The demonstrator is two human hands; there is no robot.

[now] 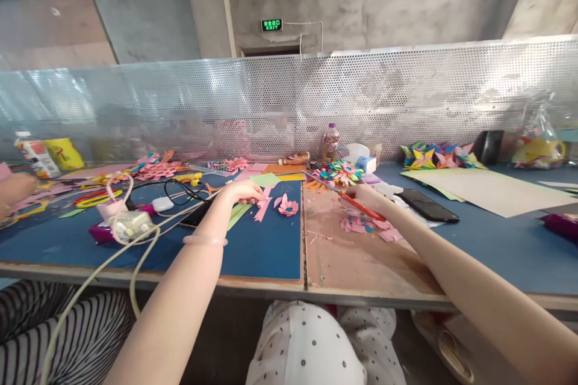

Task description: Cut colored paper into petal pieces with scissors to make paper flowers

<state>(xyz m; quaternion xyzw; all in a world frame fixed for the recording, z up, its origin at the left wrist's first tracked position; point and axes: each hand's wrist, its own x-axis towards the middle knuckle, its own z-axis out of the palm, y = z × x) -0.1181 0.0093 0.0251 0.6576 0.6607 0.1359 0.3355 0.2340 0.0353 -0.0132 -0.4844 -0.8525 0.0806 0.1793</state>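
Observation:
My left hand (246,191) reaches over the blue table mat, its fingers closed at the top of pink paper strips (263,207). Just right of these strips lies a pink paper flower (288,206). Green paper strips (239,214) are under and beside my left fingers. My right hand (365,197) is closed around scissors with red handles (361,207), their blades pointing up and to the left. Below the scissors, pink and teal paper pieces (368,224) lie on the bare wooden part of the table.
Cables with a power adapter (135,225) cross the left side. A black phone (428,205) and large pale sheets (492,189) lie at the right. Bottles, including a purple-capped one (331,143), stand near the perforated metal screen (271,102). Another person's hand (15,189) is far left.

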